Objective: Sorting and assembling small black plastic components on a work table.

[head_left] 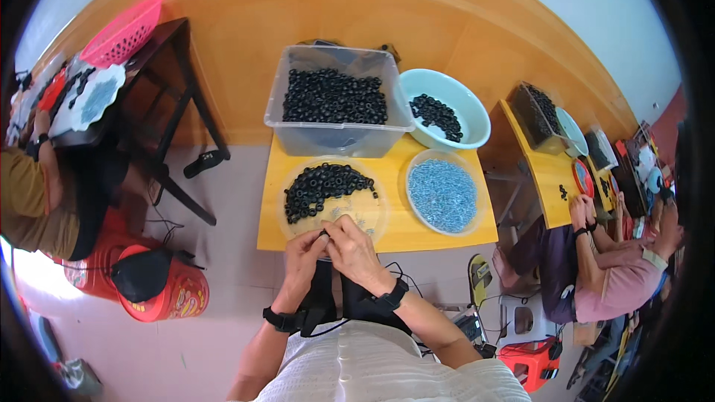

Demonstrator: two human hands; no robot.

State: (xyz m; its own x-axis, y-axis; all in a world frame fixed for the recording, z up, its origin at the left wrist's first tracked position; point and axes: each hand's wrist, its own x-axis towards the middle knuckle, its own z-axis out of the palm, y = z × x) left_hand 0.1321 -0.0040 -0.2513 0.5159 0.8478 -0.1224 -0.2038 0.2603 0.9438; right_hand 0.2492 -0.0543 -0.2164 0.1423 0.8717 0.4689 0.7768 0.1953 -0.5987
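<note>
My left hand (301, 256) and my right hand (356, 254) meet at the near edge of a shallow, clear round tray (348, 212). Between the fingertips of both is a small black ring (324, 234). The left fingers pinch it. My right thumb and fingers are pressed together at its side, and whatever else they grip is hidden. Several loose black rings (322, 184) are heaped on the far and left parts of the tray. To the right stands a round dish (483, 197) full of small, shiny blue-silver pieces (442, 195), too small to name.
Behind the tray stand a clear plastic box (331, 141) of black rings and a light blue basin (479, 108) holding more. The yellow table (398, 234) ends close to my hands. Other people sit at tables left and right. A red bucket (179, 294) stands at left.
</note>
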